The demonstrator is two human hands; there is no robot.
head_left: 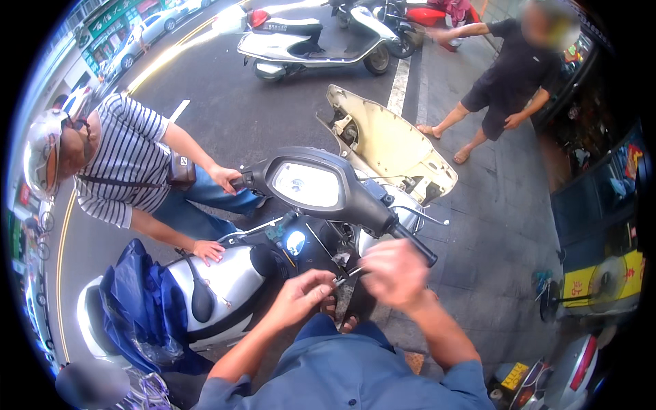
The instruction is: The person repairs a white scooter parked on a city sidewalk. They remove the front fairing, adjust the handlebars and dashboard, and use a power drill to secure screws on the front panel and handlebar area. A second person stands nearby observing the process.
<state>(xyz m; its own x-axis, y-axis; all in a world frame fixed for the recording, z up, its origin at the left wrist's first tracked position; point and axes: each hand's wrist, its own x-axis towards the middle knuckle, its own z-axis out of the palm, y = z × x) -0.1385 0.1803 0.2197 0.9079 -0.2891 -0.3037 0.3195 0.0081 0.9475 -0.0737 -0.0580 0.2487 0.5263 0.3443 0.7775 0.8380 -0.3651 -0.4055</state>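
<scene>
1. From your chest, 12 o'clock being straight ahead, the scooter with a dark grey plastic handlebar cowl (359, 195) stands before you, the cowl between 11 and 12.
2. A thin, bright metal piece (353, 272) lies between your hands, below the cowl; blur hides its exact kind.
3. Your left hand (301, 297) comes in from 7 o'clock, wrist raised, thumb and bent fingers drawn near each other at the piece's near end; I cannot tell whether they grip it.
4. Your right hand (395, 273) comes from 5 o'clock, elbow bent, fingers curled inward and motion-blurred; I cannot tell what they hold. It sits just below the black ribbed rubber grip (415, 246).
5. At 10 o'clock, a person in a black-and-white striped shirt (126, 150) has one hand on the far grip and the other flat on the silver-grey seat (229, 273), probably to steady the scooter.
6. The cream, curved plastic panel (389, 143) stands off the front towards 12 o'clock, its inner side showing, presumably to leave the inside reachable.
</scene>
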